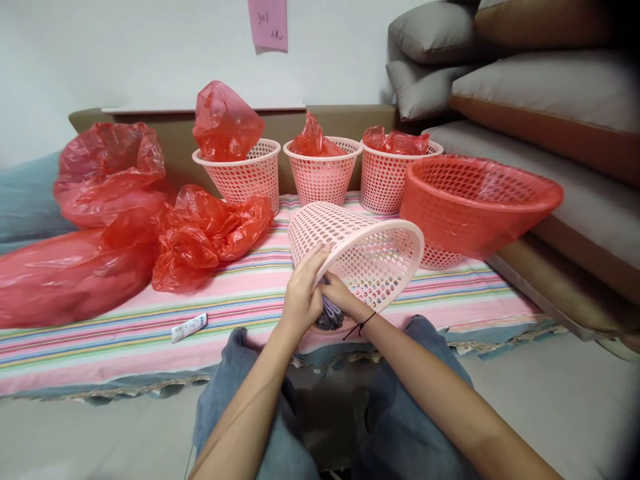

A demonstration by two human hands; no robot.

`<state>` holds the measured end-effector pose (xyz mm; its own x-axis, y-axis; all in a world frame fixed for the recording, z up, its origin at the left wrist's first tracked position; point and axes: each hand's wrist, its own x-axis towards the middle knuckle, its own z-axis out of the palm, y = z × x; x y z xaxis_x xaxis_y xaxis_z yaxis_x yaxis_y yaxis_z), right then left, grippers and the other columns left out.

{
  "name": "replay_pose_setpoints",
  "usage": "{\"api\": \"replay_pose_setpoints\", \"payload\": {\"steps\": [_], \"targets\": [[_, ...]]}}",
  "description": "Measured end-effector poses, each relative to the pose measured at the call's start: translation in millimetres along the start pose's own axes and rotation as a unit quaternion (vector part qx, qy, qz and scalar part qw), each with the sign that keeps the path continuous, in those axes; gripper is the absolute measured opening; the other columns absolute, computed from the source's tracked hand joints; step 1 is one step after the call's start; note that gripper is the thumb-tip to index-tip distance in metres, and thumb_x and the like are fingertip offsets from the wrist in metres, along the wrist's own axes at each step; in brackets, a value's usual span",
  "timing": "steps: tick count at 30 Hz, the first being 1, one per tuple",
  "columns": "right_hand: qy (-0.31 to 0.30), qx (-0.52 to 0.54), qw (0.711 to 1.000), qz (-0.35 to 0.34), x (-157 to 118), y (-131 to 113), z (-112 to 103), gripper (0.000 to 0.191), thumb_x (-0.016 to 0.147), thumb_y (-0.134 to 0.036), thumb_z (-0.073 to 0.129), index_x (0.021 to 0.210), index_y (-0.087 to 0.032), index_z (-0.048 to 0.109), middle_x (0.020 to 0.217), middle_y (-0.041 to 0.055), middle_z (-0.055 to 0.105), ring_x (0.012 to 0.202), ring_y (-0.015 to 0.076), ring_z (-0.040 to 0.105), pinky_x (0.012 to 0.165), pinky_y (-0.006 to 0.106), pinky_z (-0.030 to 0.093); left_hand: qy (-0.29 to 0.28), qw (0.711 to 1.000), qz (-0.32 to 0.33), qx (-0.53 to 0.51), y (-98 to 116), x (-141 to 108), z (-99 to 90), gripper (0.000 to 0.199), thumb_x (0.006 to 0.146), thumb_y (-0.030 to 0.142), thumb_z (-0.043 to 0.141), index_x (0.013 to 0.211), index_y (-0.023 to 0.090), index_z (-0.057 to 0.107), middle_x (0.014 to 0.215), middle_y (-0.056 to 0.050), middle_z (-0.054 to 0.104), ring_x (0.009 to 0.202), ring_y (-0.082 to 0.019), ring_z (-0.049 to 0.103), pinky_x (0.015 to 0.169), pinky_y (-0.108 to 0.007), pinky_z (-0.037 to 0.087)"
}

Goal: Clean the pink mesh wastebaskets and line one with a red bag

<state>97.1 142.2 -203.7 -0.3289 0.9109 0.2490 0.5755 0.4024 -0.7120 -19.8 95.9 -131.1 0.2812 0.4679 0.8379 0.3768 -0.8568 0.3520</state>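
Observation:
A pale pink perforated plastic basket (325, 220) lies tilted on its side, its mouth facing right and toward me. My left hand (304, 293) grips its near rim, fingers over the outside wall. Reaching into the mouth, my right hand (343, 295) is closed on a grey-purple cloth (330, 317) that lies against the basket's near side. Part of the cloth and the right fingertips are hidden behind the rim and my left hand.
Three pink baskets (323, 177) with red plastic bags inside stand behind. To the right is a basket covered by a red bag (450, 213). Red bags (210, 227) lie left, near a white packet (189, 328). Stacked cushions (550, 93) line the right side of the striped sheet (260, 300).

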Motion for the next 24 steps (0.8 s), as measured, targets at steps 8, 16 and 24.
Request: {"api": "replay_pose_setpoints", "payload": {"steps": [8, 16, 24], "targets": [[-0.042, -0.091, 0.995, 0.010, -27, 22, -7, 0.061, 0.074, -0.007, 0.059, 0.134, -0.019, 0.059, 0.132, 0.0102, 0.062, 0.120, 0.0240, 0.057, 0.108, 0.037, 0.043, -0.013, 1.000, -0.007, 0.026, -1, -14, -16.2, 0.075, 0.081, -0.001, 0.037, 0.152, 0.025, 0.034, 0.146, -0.010, 0.056, 0.141, -0.022, 0.046, 0.115, -0.047, 0.043], [-0.040, -0.293, 0.948, 0.119, -35, 26, -38, 0.051, 0.086, -0.006, 0.050, 0.132, -0.023, 0.061, 0.137, 0.0153, 0.052, 0.112, 0.0308, 0.054, 0.094, 0.045, 0.046, -0.029, 0.999, -0.027, 0.018, -9, -31, -28.5, 0.071, 0.088, 0.001, 0.039, 0.154, 0.027, 0.030, 0.150, -0.009, 0.052, 0.143, -0.021, 0.045, 0.117, -0.045, 0.040], [-0.076, -0.350, 0.929, 0.093, -35, 7, -23, 0.048, 0.089, -0.015, 0.052, 0.136, -0.024, 0.056, 0.133, 0.0142, 0.054, 0.112, 0.0295, 0.052, 0.091, 0.042, 0.047, -0.014, 0.999, 0.006, 0.041, 27, -3, -35.0, 0.060, 0.089, 0.013, 0.062, 0.145, 0.022, 0.042, 0.152, -0.015, 0.048, 0.147, -0.030, 0.035, 0.115, -0.057, 0.038]]}}
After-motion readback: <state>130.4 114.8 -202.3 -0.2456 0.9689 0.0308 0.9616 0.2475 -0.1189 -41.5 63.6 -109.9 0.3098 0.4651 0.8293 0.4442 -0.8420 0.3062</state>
